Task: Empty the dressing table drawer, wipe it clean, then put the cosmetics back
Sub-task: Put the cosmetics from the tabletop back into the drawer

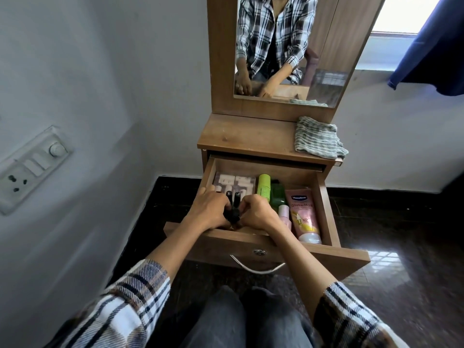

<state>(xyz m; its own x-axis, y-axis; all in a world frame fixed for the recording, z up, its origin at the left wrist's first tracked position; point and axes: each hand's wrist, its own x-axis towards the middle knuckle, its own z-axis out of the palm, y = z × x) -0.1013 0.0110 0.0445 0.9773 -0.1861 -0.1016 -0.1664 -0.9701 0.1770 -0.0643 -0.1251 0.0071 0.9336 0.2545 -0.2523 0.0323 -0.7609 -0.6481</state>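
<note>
Drawer [324,197], open, 6 o'clock of table [241,136]: cosmetics inside. Left hand [211,209] and right hand [256,212], fingers gripping black tubes [233,197] together. Risk: bundled tubes slipping and scattering.

You wear a flannel shirt [130,307] checked in white, navy and brown, its sleeves pushed up to leave both forearms bare. Dark grey trousers [241,322] cover your knees. No rings, watch or bracelets show.
</note>
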